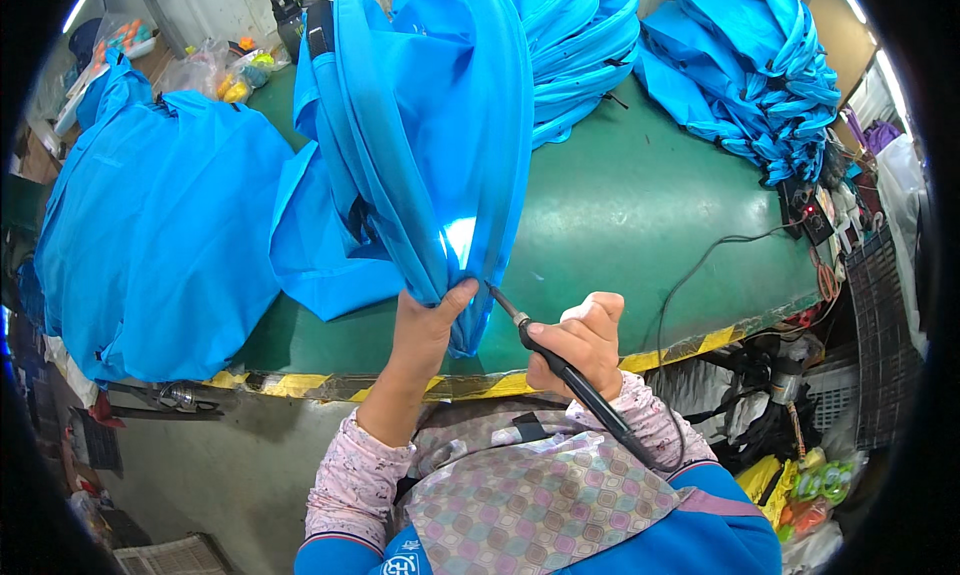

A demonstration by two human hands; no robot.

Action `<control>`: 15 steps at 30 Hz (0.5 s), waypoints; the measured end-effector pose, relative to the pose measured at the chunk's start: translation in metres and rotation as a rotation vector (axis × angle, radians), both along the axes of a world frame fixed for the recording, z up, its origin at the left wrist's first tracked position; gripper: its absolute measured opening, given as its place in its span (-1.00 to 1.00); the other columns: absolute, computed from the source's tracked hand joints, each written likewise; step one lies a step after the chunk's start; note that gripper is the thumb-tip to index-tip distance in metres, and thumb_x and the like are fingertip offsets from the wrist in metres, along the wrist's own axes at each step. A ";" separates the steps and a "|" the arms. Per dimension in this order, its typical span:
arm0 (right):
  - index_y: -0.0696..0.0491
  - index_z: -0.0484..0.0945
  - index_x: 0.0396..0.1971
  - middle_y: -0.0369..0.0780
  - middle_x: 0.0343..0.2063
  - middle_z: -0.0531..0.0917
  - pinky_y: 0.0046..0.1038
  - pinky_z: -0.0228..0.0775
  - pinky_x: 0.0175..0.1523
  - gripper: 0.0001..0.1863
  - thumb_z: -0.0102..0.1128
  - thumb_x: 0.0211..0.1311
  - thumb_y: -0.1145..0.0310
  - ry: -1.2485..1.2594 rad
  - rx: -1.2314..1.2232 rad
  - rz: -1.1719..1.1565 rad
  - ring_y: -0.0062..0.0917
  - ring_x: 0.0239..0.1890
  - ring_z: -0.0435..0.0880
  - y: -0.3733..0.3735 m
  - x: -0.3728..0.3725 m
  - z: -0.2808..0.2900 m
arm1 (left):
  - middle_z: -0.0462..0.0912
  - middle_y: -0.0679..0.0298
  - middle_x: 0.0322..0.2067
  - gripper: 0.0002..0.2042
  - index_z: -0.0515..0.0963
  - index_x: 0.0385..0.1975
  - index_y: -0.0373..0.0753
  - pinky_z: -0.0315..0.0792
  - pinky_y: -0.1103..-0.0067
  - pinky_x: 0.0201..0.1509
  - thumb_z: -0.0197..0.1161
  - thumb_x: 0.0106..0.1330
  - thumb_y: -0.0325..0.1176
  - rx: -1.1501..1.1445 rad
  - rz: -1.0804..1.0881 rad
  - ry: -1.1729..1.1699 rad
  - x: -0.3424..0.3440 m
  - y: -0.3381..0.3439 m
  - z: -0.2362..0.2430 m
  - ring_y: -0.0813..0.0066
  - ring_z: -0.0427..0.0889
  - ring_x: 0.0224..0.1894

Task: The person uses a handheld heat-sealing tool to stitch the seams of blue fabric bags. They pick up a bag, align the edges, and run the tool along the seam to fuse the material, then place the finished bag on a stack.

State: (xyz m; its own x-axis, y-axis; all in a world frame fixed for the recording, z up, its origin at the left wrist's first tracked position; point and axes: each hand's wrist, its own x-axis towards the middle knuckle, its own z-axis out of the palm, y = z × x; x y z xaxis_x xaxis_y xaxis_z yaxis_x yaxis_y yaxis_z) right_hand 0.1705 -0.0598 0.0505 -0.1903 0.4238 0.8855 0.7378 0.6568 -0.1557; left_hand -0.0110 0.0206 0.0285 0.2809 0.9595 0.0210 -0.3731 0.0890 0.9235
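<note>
My left hand pinches the lower edge of a large piece of blue fabric, which rises in folded, hoop-like curves above the table. In my right hand is a soldering iron with a black handle and a thin metal tip. The tip points up and left at the fabric edge, close to my left thumb; whether it touches cannot be made out. From the handle's lower end a dark cord loops over the table edge toward a black box with a red light.
The green table has a yellow-and-black striped front edge. More blue fabric lies at the left, with a gathered heap at the far right. Orange-handled scissors hang by the right edge. A dark bottle stands at the back.
</note>
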 end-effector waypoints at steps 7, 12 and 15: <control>0.05 0.61 -0.20 -0.40 -0.66 0.41 -0.37 0.15 -0.24 -0.68 0.35 -0.03 0.38 0.031 0.111 -0.010 -0.53 -0.58 0.34 0.021 -0.010 0.005 | 0.60 0.40 -0.22 -0.74 0.55 -0.10 -0.21 0.41 0.60 -0.03 0.39 0.25 -0.40 0.013 0.018 -0.017 0.002 -0.001 0.000 0.64 0.53 -0.17; 0.10 0.56 -0.08 -0.29 -0.53 0.57 -0.35 0.26 -0.26 -0.57 0.40 -0.03 0.57 0.286 0.143 0.121 -0.45 -0.54 0.44 0.024 -0.005 0.013 | 0.61 0.36 -0.17 -0.70 0.53 -0.06 -0.25 0.42 0.56 0.00 0.37 0.25 -0.37 -0.051 0.039 -0.089 0.002 -0.006 0.004 0.59 0.55 -0.13; 0.06 0.41 0.08 -0.04 -0.06 0.59 -0.23 0.37 0.01 -0.44 0.33 0.04 0.68 0.321 0.145 0.020 -0.21 -0.13 0.55 0.063 -0.012 0.011 | 0.61 0.32 -0.11 -0.68 0.51 -0.03 -0.29 0.41 0.53 0.04 0.35 0.25 -0.37 -0.095 0.042 -0.159 0.004 -0.009 0.004 0.55 0.56 -0.09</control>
